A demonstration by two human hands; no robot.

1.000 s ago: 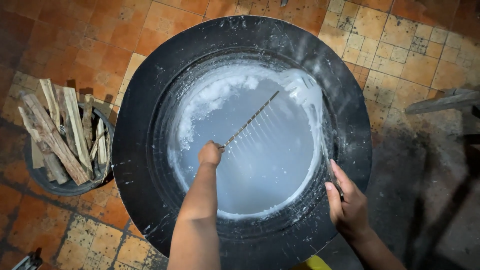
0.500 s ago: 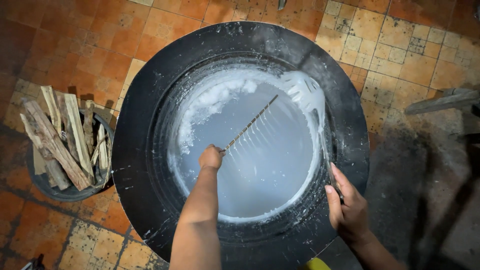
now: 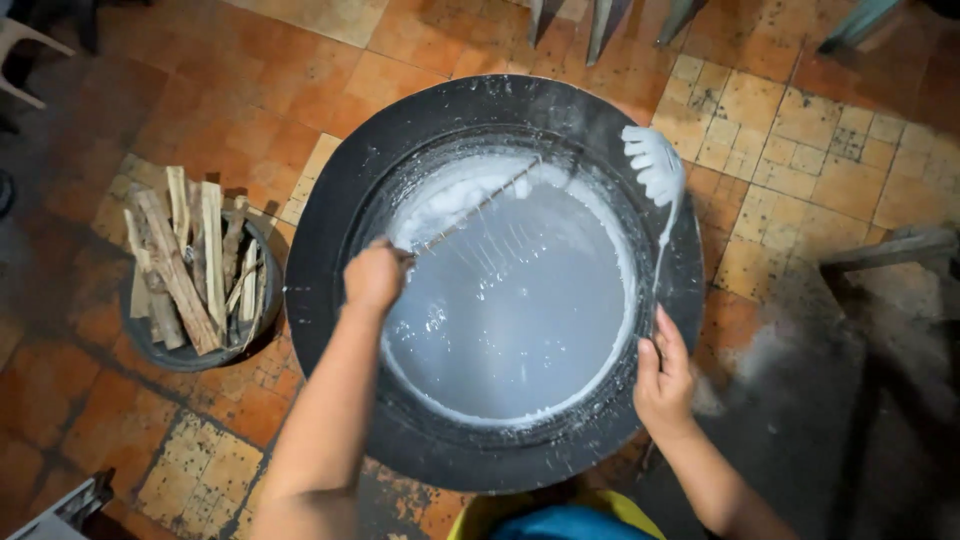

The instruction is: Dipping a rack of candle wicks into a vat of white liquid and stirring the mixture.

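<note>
Head view, looking straight down.

Largest item: wide round black metal pan [image 3: 330, 260] with a broad flat rim, centre of frame, standing on an orange tiled floor [image 3: 250, 90]. Its basin holds a thin, milky grey-white liquid [image 3: 520, 330]; white foam is banked along the upper left edge, and a white crust rings the wall.

Left of the pan, touching or just beside its rim: dark round bucket [image 3: 150, 345] packed with upright split firewood sticks [image 3: 185, 265].

Upper right of the pan rim: white frond-like ladle or brush head [image 3: 655, 165] coated in white, on a thin handle running down to the right hand.

Left hand [image 3: 375, 275]: closed in a fist on the end of a thin rake-like stirring rod [image 3: 480, 207], whose fine tines dip into the liquid near the foam.

Right hand [image 3: 662, 385]: at the lower right rim, fingers curled round the lower end of the white tool's handle; grip looks light, exact closure not clear.

Judgement: stirring or skimming stage, rod working the foam side. A further stroke would call for a level draw through shallow liquid, without splashing over the rim.
</note>
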